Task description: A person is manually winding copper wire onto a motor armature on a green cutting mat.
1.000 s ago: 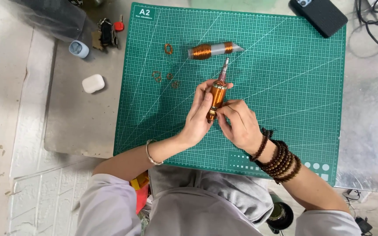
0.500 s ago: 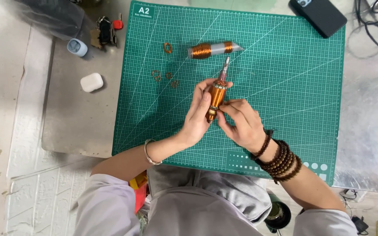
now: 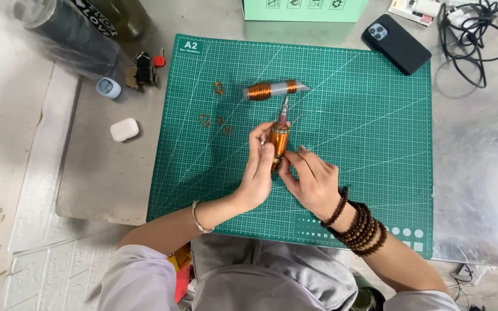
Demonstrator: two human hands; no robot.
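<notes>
Both hands grip a copper-wound motor armature (image 3: 279, 140) above the green cutting mat (image 3: 376, 144): the left hand (image 3: 259, 173) pinches its side, the right hand (image 3: 312, 181) works its lower end. Its winding looks full, seemingly; a second wound coil (image 3: 272, 90) lies beyond

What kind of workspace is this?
Likely a hobby or repair bench: a green cutting mat on a metal table, both hands on a copper-wound motor armature, a second wound part and loose cables nearby.
</notes>
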